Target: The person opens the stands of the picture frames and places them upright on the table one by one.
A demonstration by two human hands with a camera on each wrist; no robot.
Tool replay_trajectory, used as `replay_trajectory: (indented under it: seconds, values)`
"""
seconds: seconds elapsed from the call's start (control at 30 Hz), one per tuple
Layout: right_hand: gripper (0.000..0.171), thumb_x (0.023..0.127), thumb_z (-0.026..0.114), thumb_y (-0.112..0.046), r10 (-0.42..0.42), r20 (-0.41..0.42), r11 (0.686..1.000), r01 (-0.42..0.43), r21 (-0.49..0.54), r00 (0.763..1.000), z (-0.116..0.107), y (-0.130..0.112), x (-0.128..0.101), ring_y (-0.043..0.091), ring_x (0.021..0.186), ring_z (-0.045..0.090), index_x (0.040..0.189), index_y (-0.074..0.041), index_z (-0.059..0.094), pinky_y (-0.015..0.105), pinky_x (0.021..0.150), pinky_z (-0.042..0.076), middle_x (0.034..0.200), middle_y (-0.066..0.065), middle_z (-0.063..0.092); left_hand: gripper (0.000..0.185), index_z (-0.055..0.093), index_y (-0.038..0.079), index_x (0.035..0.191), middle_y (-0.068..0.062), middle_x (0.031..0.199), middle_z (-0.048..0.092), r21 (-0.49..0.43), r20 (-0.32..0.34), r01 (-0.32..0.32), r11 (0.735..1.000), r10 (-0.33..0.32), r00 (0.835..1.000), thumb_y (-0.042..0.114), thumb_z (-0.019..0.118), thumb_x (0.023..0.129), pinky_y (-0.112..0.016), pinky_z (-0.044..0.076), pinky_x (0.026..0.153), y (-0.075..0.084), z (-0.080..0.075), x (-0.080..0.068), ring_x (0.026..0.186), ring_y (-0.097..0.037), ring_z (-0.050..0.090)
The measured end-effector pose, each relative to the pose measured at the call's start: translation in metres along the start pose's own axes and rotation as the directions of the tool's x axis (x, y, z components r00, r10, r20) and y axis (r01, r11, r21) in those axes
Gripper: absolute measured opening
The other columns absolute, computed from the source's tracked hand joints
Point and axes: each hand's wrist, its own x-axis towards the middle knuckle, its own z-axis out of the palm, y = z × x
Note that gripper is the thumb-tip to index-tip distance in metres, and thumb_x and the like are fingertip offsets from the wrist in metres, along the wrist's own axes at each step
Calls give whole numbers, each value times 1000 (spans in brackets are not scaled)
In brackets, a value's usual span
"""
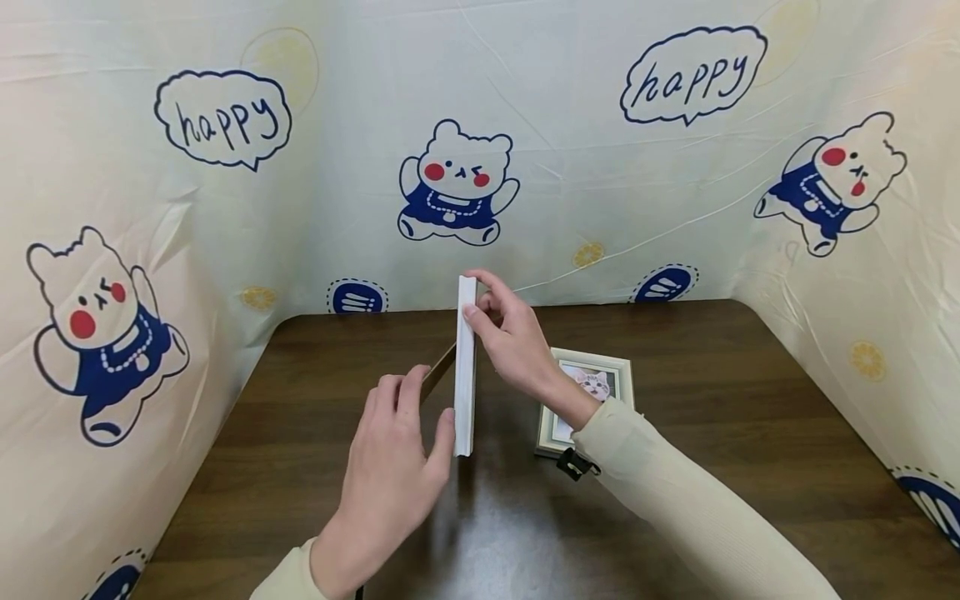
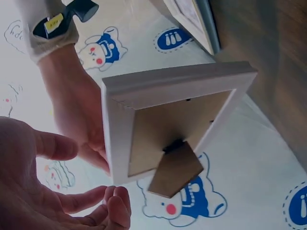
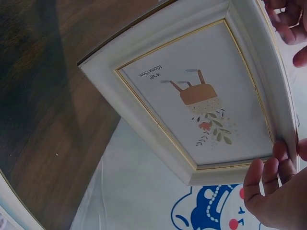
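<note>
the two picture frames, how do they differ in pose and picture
The held frame stands on edge on the table, gripped by the right hand with the left hand at its near end; the second frame lies flat, face up, untouched. The held frame shows a plant drawing, the second frame a cat picture. The held frame's back stand is swung out; the second frame's back is hidden. Both are whitish frames.

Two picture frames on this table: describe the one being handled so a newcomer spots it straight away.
On the dark wooden table, at its middle, both hands hold a white frame upright on its edge. The left hand is at its near end, the right hand at the top. Unlike the cat-photo frame lying flat beside it, this one stands, with its brown back stand folded out.
</note>
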Motion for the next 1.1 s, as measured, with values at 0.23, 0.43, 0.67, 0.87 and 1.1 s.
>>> replay_trajectory:
  seconds: [0.23,0.43,0.67,0.87,1.1]
  values:
    - [43,108,57,-12,4,-14,1000,-4,-7,1000,0,0,-1,31,81,61,151,-13,53,36,73,44,94,8,71,57,55,-3,140,-14,112,57,26,43,-41,999,39,998,23,77,94,-42,55,77,10,2,-7,95,-29,57]
    - [43,109,57,-13,10,-13,1000,-10,-5,1000,0,-1,-1,35,82,61,151,-14,53,37,73,44,95,9,70,59,54,-1,141,-13,113,57,24,66,-51,998,49,997,22,79,93,-39,57,72,14,7,-9,93,-26,57]
    - [43,109,56,-14,13,-15,1000,-13,-14,1000,0,-4,-1,32,83,62,151,-14,52,37,74,46,97,7,71,63,53,1,145,-12,113,55,21,105,-29,999,26,994,23,80,92,-37,58,69,17,11,-9,92,-23,56]
    - [42,109,56,-14,14,-16,1000,-15,-18,1000,0,-4,-1,31,83,62,151,-13,52,37,74,46,97,7,71,64,52,1,145,-13,113,54,21,103,-39,999,37,994,22,81,92,-39,59,70,16,14,-9,93,-26,58]
    - [43,109,55,-15,16,-16,1000,-16,-23,1000,1,-4,-1,35,85,63,152,-13,51,37,73,46,99,8,71,65,52,1,146,-15,115,54,8,123,-29,1000,28,992,19,81,92,-36,57,64,16,17,-7,85,-24,58]
